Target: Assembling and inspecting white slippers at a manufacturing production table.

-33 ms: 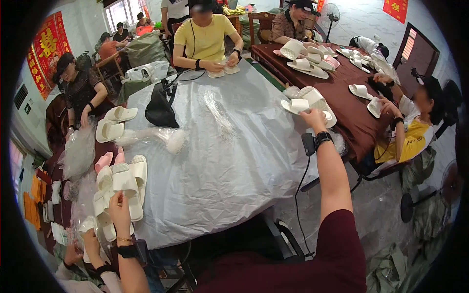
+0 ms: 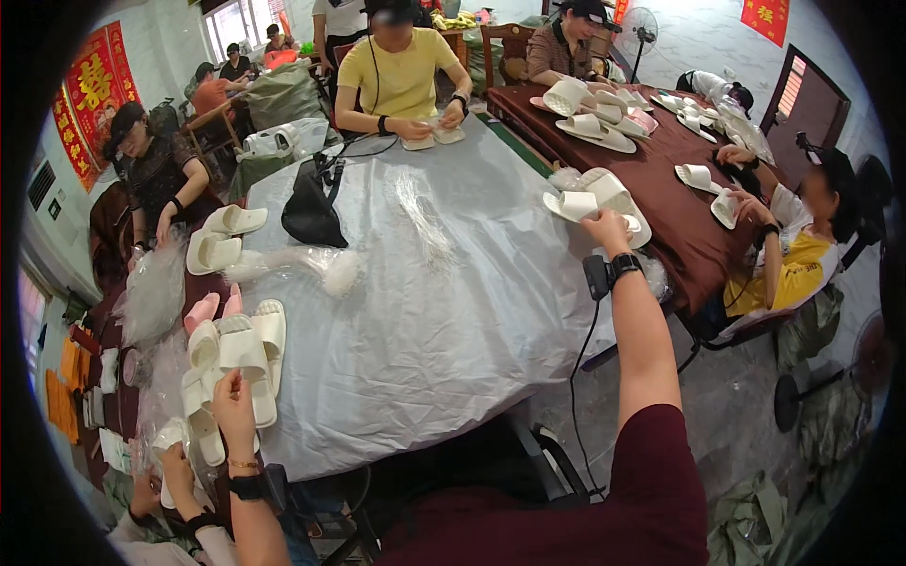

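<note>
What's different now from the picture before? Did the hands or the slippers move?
Nothing has visibly moved, and nothing was picked up or let go. The right hand is still at the white slippers on the right, and the left hand is still by the white slippers on the left. The black bag lies where it was.

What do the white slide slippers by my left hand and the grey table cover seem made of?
White slide slippers: probably moulded foam or plastic, matte; thick, no visible stitching.
Grey table cover: perhaps plastic or coated cloth, slightly shiny; creases catch light.
</note>
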`<state>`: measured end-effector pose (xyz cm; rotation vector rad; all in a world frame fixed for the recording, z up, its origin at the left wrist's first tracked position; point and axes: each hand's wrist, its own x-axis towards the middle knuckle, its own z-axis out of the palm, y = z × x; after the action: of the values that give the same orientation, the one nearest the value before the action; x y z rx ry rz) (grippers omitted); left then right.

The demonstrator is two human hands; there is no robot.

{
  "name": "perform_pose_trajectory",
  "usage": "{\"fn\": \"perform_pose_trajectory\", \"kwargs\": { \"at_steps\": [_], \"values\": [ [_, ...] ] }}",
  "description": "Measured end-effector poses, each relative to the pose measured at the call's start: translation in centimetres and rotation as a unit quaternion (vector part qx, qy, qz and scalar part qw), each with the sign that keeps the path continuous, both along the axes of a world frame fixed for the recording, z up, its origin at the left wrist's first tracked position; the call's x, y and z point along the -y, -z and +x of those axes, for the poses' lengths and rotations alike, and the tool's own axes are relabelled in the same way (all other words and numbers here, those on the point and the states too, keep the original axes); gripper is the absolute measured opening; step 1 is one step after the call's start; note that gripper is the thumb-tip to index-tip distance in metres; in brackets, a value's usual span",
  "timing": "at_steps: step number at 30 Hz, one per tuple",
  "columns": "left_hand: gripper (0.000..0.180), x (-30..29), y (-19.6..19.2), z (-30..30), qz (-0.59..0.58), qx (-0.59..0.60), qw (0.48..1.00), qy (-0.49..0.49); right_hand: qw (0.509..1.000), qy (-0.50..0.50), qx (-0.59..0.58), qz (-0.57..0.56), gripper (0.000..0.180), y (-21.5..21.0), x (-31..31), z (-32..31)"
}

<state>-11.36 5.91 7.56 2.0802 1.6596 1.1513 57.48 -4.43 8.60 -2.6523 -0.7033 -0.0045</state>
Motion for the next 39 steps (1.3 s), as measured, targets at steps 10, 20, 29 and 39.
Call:
{"fn": "perform_pose_trajectory", "kwargs": {
  "at_steps": [10,20,29,39],
  "values": [
    [0.024,3.5,-1.1,3.4,-0.046,0.054,0.994,0.083,0.882,-0.109,0.092,0.449,0.020,-7.7,1.1,5.2],
    [0.051,6.6,-1.8,10.5,-0.312,0.243,0.854,0.338,0.695,-0.278,-0.250,0.614,0.023,-16.2,5.0,-17.3],
    [0.077,8.7,-1.0,13.2,-0.384,0.550,0.675,0.306,0.657,-0.353,-0.574,0.339,0.034,1.2,2.3,-38.2],
    [0.039,8.0,4.9,7.7,-0.433,0.566,0.698,0.070,0.698,-0.582,-0.413,-0.055,0.031,-3.5,-0.7,-37.5]
  ]
}}
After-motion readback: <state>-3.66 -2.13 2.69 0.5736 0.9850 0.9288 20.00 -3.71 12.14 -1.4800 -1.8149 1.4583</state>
